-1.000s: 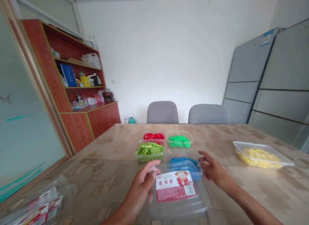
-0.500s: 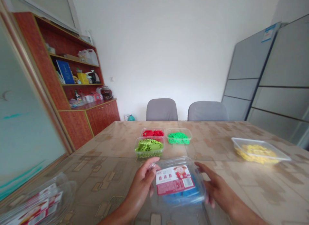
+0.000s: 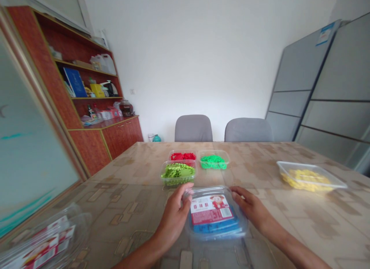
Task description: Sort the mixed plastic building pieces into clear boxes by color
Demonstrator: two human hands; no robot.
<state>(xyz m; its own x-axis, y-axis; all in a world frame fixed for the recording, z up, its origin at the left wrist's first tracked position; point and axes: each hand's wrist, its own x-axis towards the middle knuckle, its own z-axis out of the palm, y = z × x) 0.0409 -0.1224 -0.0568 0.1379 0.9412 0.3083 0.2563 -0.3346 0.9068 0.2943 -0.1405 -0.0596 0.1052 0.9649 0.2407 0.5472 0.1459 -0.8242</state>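
A clear plastic box with a labelled lid sits in front of me with blue pieces inside. Its lid carries a red and white sticker. My left hand grips the box's left rim, the thumb up by the far left corner. Against the right rim, near the far right corner, my right hand holds with its fingers bent. Just beyond the box stands an uncovered tub of lime-green pieces. Behind that are a tub of red pieces and a tub of bright green pieces.
A tub of yellow pieces stands on the right of the patterned table. Stacked clear lids with labels lie at the near left. Two grey chairs line the far edge. A wooden cabinet stands behind left.
My right fingers have closed in on the box's right rim. The lid now lies squarer over the blue pieces. The view has tilted slightly.
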